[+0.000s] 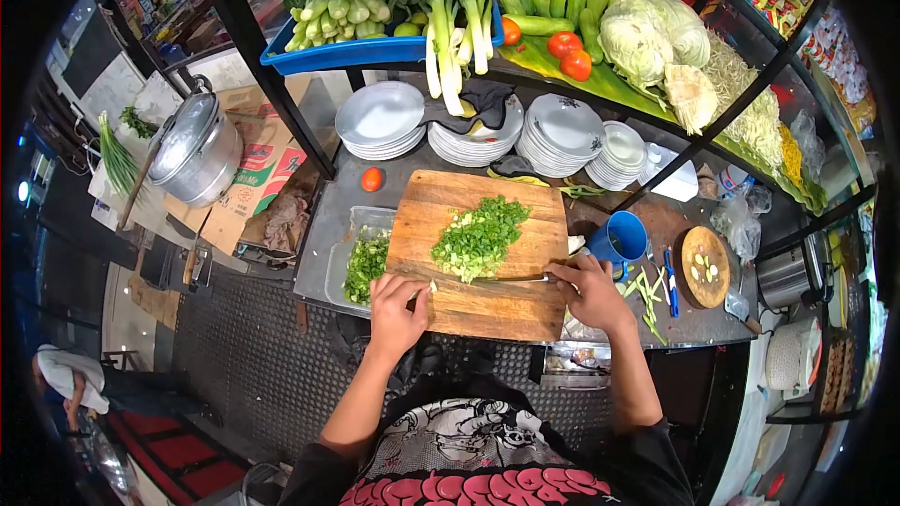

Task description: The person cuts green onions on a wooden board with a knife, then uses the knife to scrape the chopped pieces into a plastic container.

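My right hand is wrapped round the handle of a knife, whose narrow blade points left across the cutting board. My left hand is at the board's left edge near the blade's tip, fingers curled together. At its fingertips shows a small pale piece; I cannot tell whether they grip it. A heap of chopped spring onion lies mid-board, just behind the blade. Left of the board, a clear plastic tub holds more chopped greens, partly behind my left hand.
A blue mug, green trimmings, a blue pen-like item and a round wooden board are at right. Plate stacks and a tomato stand behind. Overhead, a shelf carries a blue tray. A pot is left.
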